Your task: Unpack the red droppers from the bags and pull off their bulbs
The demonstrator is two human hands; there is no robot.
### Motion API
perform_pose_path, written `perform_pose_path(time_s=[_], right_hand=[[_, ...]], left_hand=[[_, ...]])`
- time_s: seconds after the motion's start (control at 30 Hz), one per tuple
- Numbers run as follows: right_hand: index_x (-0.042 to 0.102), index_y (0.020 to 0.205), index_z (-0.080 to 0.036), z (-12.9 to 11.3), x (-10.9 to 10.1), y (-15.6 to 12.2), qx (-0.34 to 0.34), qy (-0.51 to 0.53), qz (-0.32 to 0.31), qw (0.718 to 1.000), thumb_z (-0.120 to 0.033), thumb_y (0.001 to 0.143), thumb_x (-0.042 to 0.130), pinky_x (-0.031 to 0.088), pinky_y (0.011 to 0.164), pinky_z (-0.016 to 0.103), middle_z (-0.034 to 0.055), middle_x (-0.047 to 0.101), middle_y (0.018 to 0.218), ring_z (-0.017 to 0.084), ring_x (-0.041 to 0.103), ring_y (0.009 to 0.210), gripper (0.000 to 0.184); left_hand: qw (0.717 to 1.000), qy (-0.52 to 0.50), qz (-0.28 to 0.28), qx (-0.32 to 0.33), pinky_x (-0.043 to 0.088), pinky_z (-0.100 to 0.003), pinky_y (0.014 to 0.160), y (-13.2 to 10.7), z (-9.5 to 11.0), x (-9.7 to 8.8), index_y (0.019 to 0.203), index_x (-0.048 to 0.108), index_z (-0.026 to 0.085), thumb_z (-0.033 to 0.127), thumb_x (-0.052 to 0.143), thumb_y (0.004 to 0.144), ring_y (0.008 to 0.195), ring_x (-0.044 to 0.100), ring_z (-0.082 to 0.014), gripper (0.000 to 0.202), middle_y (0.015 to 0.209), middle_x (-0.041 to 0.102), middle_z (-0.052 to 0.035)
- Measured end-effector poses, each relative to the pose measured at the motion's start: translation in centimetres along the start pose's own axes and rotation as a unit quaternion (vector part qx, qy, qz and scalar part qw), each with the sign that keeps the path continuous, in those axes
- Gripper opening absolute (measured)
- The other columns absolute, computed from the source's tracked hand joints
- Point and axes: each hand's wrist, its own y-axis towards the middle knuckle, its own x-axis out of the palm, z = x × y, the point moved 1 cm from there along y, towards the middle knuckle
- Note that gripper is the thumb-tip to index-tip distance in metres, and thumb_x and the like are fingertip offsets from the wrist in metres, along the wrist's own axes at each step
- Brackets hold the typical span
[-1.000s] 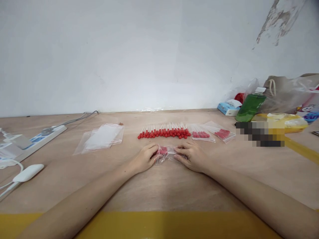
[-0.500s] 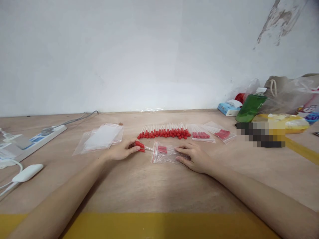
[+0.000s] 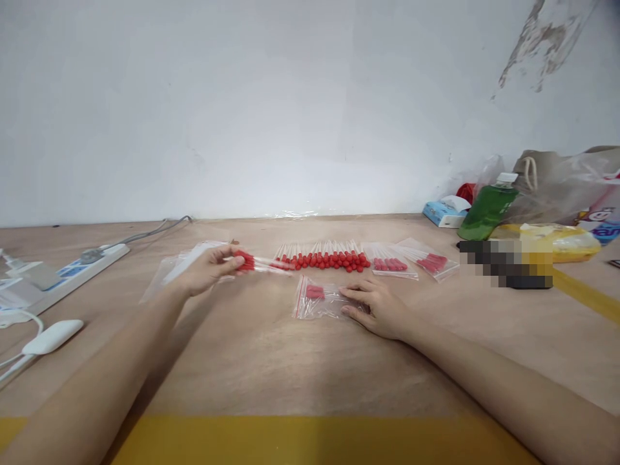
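Observation:
My left hand [image 3: 208, 267] pinches a few red-tipped clear sticks [image 3: 256, 262] by their red ends, held just above the table left of the row of loose red-tipped sticks [image 3: 329, 256]. My right hand [image 3: 375, 303] presses flat on the right end of a small clear zip bag [image 3: 317, 300] that holds some red tips. Two filled zip bags [image 3: 411, 261] lie to the right of the row.
A stack of empty clear bags [image 3: 194, 268] lies under and left of my left hand. A power strip [image 3: 72, 271] and a white adapter [image 3: 48, 336] sit far left. A green bottle [image 3: 487, 206], a tissue box and plastic bags crowd the right back. Yellow tape edges the table front.
My left hand left the zip bag, took a few red-tipped sticks from the row's left end and drew them leftward and up. My right hand stayed on the bag.

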Motion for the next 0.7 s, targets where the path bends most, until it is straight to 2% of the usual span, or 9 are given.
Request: perform_pose_path(time_s=[0.07,0.13,0.17,0.23,0.33,0.43,0.5,0.7], right_hand=[[0.059,0.112,-0.022,0.0,0.0,0.0,-0.001,0.003,0.000,1.000,-0.039,0.082,0.049,0.044,0.083,0.038,0.0079,0.061,0.103,0.020,0.054,0.093,0.036],[0.058,0.113,-0.022,0.0,0.0,0.1,-0.001,0.004,-0.001,1.000,-0.039,0.082,0.048,0.044,0.083,0.038,0.0080,0.061,0.103,0.020,0.054,0.093,0.036],[0.058,0.113,-0.022,0.0,0.0,0.1,-0.001,0.004,0.000,1.000,-0.039,0.082,0.049,0.044,0.083,0.039,0.0080,0.061,0.103,0.020,0.054,0.093,0.036],[0.059,0.112,-0.022,-0.1,0.0,0.1,-0.004,0.005,0.003,1.000,-0.038,0.082,0.049,0.044,0.083,0.039,0.0082,0.061,0.102,0.020,0.055,0.093,0.035],[0.059,0.112,-0.022,-0.1,-0.1,0.1,-0.004,0.007,0.005,1.000,-0.037,0.082,0.049,0.045,0.082,0.038,0.0085,0.061,0.102,0.020,0.055,0.093,0.035],[0.059,0.112,-0.022,-0.1,-0.2,0.0,-0.002,0.005,0.003,1.000,-0.037,0.083,0.048,0.045,0.083,0.038,0.0083,0.061,0.103,0.020,0.055,0.093,0.034],[0.059,0.112,-0.022,-0.1,-0.1,0.0,-0.002,0.004,0.001,1.000,-0.038,0.083,0.048,0.044,0.082,0.038,0.0081,0.061,0.103,0.020,0.055,0.092,0.035],[0.059,0.112,-0.021,0.0,0.0,0.0,0.000,0.004,-0.001,1.000,-0.038,0.083,0.048,0.044,0.083,0.038,0.0077,0.060,0.104,0.020,0.054,0.092,0.035]], left_hand=[[0.993,-0.018,0.111,0.033,0.053,-0.032,0.074,0.0,0.6,-2.0,0.082,0.061,0.016,0.049,0.070,0.059,0.077,0.063,-0.0173,0.041,0.084,0.066,-0.0056],[0.973,-0.001,0.217,0.076,0.052,-0.034,0.077,0.1,0.6,-2.8,0.084,0.061,0.015,0.047,0.068,0.062,0.077,0.063,-0.0175,0.039,0.087,0.066,-0.0060],[0.962,0.030,0.255,0.097,0.052,-0.034,0.077,0.3,0.4,-2.7,0.086,0.061,0.016,0.045,0.066,0.065,0.078,0.063,-0.0177,0.036,0.088,0.066,-0.0061],[0.939,0.134,0.286,0.140,0.050,-0.035,0.078,0.9,-0.3,-1.6,0.089,0.062,0.017,0.042,0.061,0.071,0.079,0.063,-0.0183,0.031,0.090,0.065,-0.0059],[0.898,0.308,0.242,0.199,0.046,-0.033,0.080,2.2,-1.8,1.1,0.090,0.064,0.019,0.038,0.052,0.078,0.083,0.060,-0.0190,0.025,0.088,0.063,-0.0059],[0.879,0.393,0.163,0.215,0.044,-0.032,0.078,3.2,-2.9,3.0,0.093,0.064,0.018,0.035,0.044,0.083,0.083,0.058,-0.0196,0.028,0.088,0.062,-0.0071],[0.881,0.404,0.129,0.209,0.044,-0.032,0.077,3.4,-3.4,3.5,0.095,0.064,0.018,0.038,0.045,0.083,0.083,0.057,-0.0204,0.030,0.090,0.062,-0.0078],[0.909,0.358,0.076,0.202,0.043,-0.034,0.084,3.0,-4.3,3.9,0.105,0.058,0.017,0.048,0.050,0.079,0.093,0.054,-0.0211,0.041,0.101,0.058,-0.0087]])
